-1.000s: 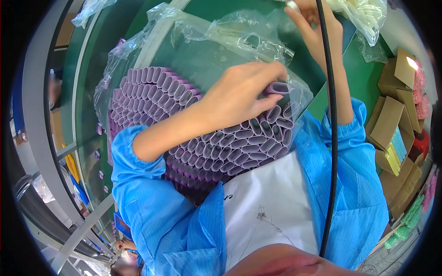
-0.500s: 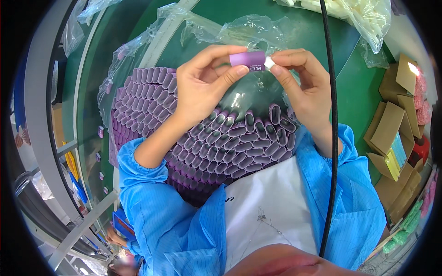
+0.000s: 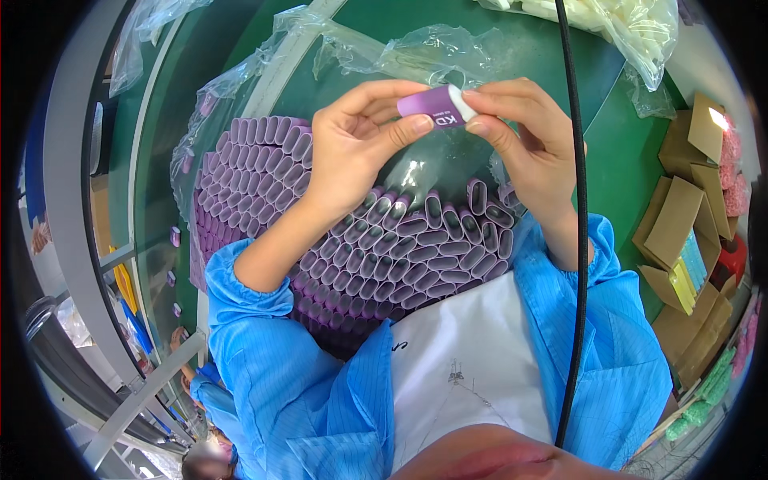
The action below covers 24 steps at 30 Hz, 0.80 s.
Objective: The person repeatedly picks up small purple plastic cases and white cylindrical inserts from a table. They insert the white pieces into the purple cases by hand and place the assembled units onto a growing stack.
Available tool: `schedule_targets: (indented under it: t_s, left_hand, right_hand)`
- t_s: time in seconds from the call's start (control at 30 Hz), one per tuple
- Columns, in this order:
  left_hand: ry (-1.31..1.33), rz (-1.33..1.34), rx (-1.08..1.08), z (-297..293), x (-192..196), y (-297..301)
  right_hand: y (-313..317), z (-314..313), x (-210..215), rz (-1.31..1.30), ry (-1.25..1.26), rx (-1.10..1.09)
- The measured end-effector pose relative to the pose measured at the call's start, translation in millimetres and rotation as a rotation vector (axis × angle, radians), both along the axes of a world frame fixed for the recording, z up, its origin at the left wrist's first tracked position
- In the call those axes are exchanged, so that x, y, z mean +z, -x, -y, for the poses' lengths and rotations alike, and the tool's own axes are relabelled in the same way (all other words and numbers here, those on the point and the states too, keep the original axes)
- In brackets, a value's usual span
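Count: one purple oval tube [image 3: 418, 105], one white tapered piece [image 3: 461, 105] at its end, above the far edge of the packed bank of purple open-ended tubes [image 3: 352, 264] (dozens, exact number unreadable). Left bare hand [image 3: 348, 148]: thumb and fingers closed on tube. Right bare hand [image 3: 540, 152]: pinching white piece. Green tabletop [image 3: 620, 172] gives room right of bank.

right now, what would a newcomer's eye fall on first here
Probably the big cluster of purple tubes, packed with open ends showing, in front of the person's chest. Just above it, the left hand holds one tube while the right hand pinches a white piece at its end. A clear bag of whitish pieces sits at upper right.
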<state>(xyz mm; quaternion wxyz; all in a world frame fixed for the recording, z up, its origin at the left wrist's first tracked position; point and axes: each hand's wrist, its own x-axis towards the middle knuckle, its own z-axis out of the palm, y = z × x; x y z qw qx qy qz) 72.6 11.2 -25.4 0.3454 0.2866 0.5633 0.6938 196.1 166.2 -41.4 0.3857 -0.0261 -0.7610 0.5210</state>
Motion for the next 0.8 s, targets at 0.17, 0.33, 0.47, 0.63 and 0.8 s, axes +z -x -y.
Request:
schedule_targets:
  t_s: [0.17, 0.33, 0.47, 0.63, 0.8]
  left_hand:
    - [0.009, 0.035, -0.019, 0, -1, 1]
    - [0.039, -0.1, -0.035, 2, 3, -2]
    - [-0.013, -0.004, 0.0, 1, 2, -7]
    - [-0.061, -0.073, 0.003, 0, 4, -7]
    - [-0.022, -0.163, -0.009, 0, 10, -7]
  right_hand:
    - [-3, 3, -4, -0.042, 0.034, -0.025]
    - [-4, 6, -5, -0.082, 0.043, -0.002]
    - [-2, 8, -5, -0.172, -0.187, -0.057]
    - [1, 10, -7, -0.244, -0.218, -0.089]
    - [5, 7, -6, -0.264, -0.353, -0.107]
